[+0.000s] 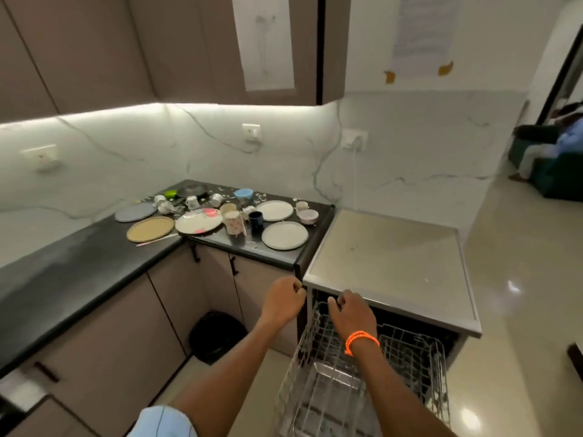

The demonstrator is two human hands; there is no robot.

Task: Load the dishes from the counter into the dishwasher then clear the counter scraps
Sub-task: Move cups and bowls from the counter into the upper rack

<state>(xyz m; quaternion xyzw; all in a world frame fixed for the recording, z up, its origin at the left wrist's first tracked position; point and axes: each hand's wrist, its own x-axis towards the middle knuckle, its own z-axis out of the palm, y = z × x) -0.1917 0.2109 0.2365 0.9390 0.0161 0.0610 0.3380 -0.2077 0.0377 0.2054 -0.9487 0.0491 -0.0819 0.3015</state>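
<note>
1. Wire rack (362,383) is standing pulled out of the dishwasher (391,266), its long axis running from the viewer toward the machine's dark opening; no dishes are showing in it.
2. Right hand (353,313), wearing an orange bracelet (361,340), is reaching over the rack's far end just under the dishwasher's front lip, fingers curled; whether it is gripping a wire cannot be told.
3. Left hand (282,302) is hovering beside it at the dishwasher's left corner, fingers curled into a fist, holding nothing visible.
4. Black bin (217,335) is sitting on the floor left of the rack, narrowing the standing room in the corner.
5. Black counter (79,266) is forming an L; its right end is butting against the dishwasher top.
6. Dishes are crowding the far corner: two white plates (285,235) near the front edge, a tan plate (150,229), a grey plate (135,211), cups and scattered scraps (227,190).
</note>
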